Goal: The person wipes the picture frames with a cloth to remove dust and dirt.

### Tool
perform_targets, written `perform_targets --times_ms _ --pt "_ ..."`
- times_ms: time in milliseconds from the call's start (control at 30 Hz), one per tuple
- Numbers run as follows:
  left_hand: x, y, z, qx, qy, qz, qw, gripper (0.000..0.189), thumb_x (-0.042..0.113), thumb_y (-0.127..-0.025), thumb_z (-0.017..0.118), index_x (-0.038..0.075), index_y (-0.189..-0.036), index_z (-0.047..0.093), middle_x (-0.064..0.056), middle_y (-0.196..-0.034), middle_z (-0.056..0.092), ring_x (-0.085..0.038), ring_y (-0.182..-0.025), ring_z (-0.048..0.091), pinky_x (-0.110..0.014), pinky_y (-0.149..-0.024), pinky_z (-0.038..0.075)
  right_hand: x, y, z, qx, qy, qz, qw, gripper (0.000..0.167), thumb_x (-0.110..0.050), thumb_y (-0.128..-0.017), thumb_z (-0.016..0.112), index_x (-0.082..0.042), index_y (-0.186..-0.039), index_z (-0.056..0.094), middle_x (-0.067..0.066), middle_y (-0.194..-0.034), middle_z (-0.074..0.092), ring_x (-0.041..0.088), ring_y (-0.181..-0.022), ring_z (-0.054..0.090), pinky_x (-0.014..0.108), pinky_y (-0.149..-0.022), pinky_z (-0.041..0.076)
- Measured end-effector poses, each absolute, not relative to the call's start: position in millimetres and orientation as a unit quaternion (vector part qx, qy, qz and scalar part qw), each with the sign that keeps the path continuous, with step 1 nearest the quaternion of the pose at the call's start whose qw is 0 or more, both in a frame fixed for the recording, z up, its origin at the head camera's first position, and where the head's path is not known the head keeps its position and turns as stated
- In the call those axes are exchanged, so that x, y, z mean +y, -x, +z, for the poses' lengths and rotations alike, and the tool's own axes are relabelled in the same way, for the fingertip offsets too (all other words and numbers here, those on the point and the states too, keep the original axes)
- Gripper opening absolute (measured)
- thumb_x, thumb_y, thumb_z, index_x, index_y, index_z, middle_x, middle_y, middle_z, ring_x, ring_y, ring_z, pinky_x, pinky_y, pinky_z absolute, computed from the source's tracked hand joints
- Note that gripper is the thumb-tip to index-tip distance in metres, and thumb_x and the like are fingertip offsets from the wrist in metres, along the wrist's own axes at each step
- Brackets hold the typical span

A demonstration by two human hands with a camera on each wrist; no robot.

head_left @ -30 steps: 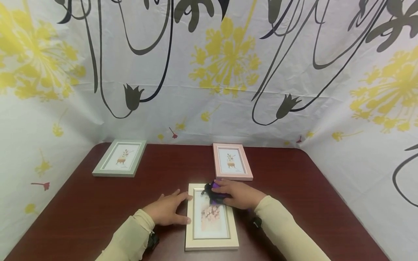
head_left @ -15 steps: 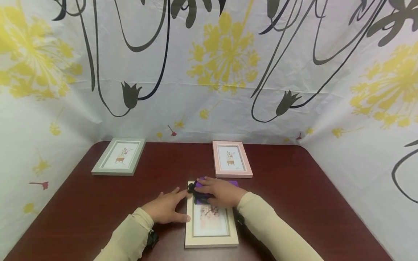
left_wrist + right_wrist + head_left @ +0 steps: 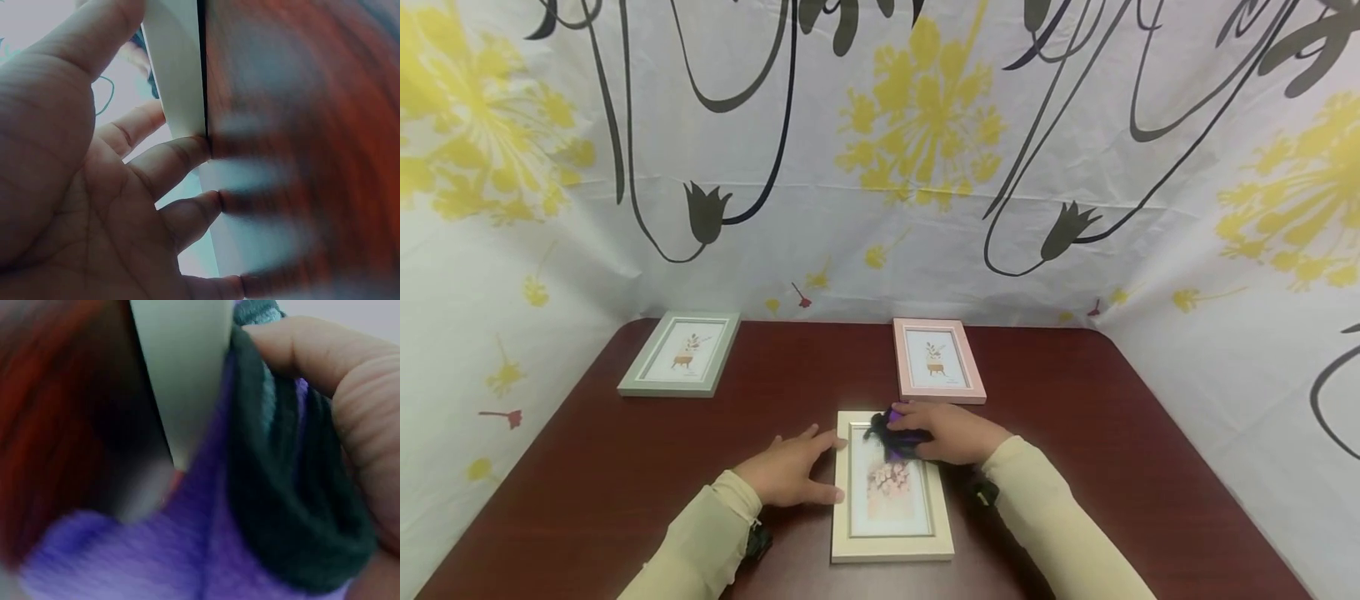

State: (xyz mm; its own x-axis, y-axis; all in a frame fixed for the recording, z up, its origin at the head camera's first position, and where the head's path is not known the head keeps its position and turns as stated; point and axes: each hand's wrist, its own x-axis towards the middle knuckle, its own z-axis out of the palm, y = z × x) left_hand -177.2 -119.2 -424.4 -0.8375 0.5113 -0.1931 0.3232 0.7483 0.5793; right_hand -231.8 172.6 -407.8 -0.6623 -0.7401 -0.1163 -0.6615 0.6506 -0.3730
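A cream picture frame with a pink blossom print lies flat on the table in the head view. My left hand rests against its left edge, thumb and fingers spread. In the left wrist view, the fingers extend along the frame's side, with some fingertips down on the wood. A purple and dark cloth is bunched under my right hand on the frame's upper right. Up close in the right wrist view, the thumb and fingers grip the cloth's dark folds, while its purple part hangs past the frame's edge.
A green picture frame lies at the table's back left. Behind the cream one is a pink picture frame. The dark red table meets a white patterned fabric backdrop at the back and sides.
My right hand moved the cloth left across the top of the cream frame, then back right. The left hand stays at the frame's left edge.
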Motion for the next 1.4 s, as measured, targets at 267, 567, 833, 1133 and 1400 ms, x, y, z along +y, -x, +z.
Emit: perform_targets --times_ms 267,567,833,1133,1400 --pt "-118 178 -423 0.919 -0.227 0.272 0.172 0.068 0.050 -0.082 0.077 0.022 -0.139 0.052 -0.015 -0.149 0.047 -0.037 -0.146 0.026 -0.070 -0.110 0.017 184 230 -415 0.894 0.389 -0.186 0.120 0.050 -0.007 -0.093 0.061 -0.012 -0.142 0.056 0.012 -0.157 0.036 0.031 -0.145 0.031 0.049 -0.112 0.034" --pt "-115 178 -424 0.918 -0.225 0.273 0.180 0.069 0.050 -0.082 0.078 0.023 -0.140 0.052 -0.013 -0.149 0.047 -0.036 -0.146 0.026 -0.069 -0.111 0.017 195 221 -431 0.890 0.385 -0.234 0.075 0.048 -0.006 -0.093 0.062 -0.014 -0.141 0.058 0.007 -0.154 0.041 0.023 -0.144 0.034 0.044 -0.110 0.037" --pt "-118 177 -424 0.917 -0.225 0.279 0.175 0.070 0.050 -0.081 0.078 0.023 -0.140 0.052 -0.013 -0.149 0.047 -0.037 -0.146 0.025 -0.069 -0.112 0.015 192 210 -412 0.889 0.387 -0.241 0.033 0.047 -0.003 -0.094 0.062 -0.013 -0.140 0.059 0.006 -0.151 0.046 0.020 -0.138 0.043 0.041 -0.106 0.042" --pt "-136 188 -426 0.933 -0.200 0.263 0.145 0.071 0.049 -0.080 0.079 0.022 -0.140 0.053 -0.012 -0.147 0.050 -0.041 -0.144 0.029 -0.069 -0.110 0.019 154 172 -387 0.839 0.499 -0.213 -0.034 0.049 -0.001 -0.088 0.068 -0.014 -0.135 0.064 0.008 -0.149 0.048 0.022 -0.135 0.046 0.037 -0.108 0.040" --pt "-154 197 -423 0.933 -0.210 0.252 0.145 0.074 0.049 -0.084 0.076 0.017 -0.146 0.051 -0.016 -0.154 0.040 -0.046 -0.143 0.026 -0.072 -0.108 0.019 126 154 -395 0.809 0.566 -0.148 -0.052 0.043 -0.002 -0.087 0.069 -0.014 -0.129 0.067 0.009 -0.145 0.053 0.020 -0.135 0.047 0.030 -0.110 0.036"
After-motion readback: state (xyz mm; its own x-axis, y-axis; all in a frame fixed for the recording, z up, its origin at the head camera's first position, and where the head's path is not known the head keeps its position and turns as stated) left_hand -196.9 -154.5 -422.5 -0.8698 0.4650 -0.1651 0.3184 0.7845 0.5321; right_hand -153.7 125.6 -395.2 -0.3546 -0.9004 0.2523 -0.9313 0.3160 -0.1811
